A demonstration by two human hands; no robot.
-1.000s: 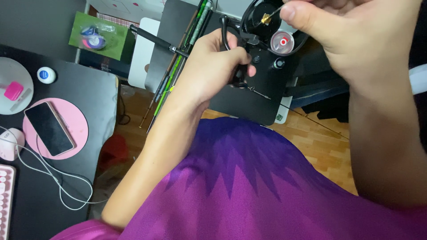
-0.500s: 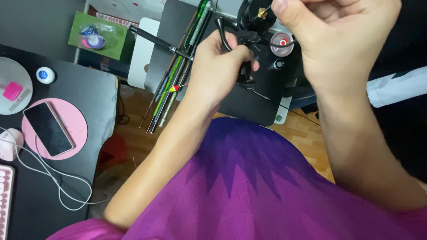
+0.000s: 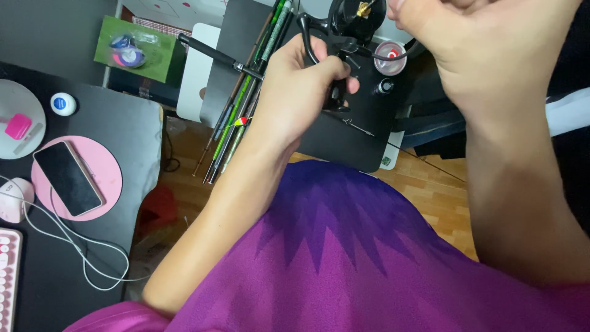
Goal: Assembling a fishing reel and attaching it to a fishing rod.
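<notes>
My left hand (image 3: 301, 92) is closed around the body of a black fishing reel (image 3: 342, 37), which I hold up in front of me over a purple garment (image 3: 344, 258) on my lap. The reel's curved crank arm (image 3: 306, 32) sticks out above my thumb, and a brass knob (image 3: 364, 8) shows at its top. My right hand (image 3: 485, 55) hovers just right of the reel with its fingers curled. Its fingertips reach the frame's top edge, so what they pinch is hidden. A thin line (image 3: 359, 126) trails below the reel.
Several fishing rods (image 3: 236, 120) lean behind my left hand, against a black case (image 3: 362, 144) with a red-and-white round cap (image 3: 390, 58). On the black desk (image 3: 132, 129) at left lie a phone (image 3: 67, 178) on a pink pad, a white mouse (image 3: 13, 198), a cable and a green box (image 3: 132, 49). Below is wooden floor (image 3: 430, 190).
My right hand has drifted up and to the right, away from the reel's top. My left hand keeps its grip on the reel with little movement.
</notes>
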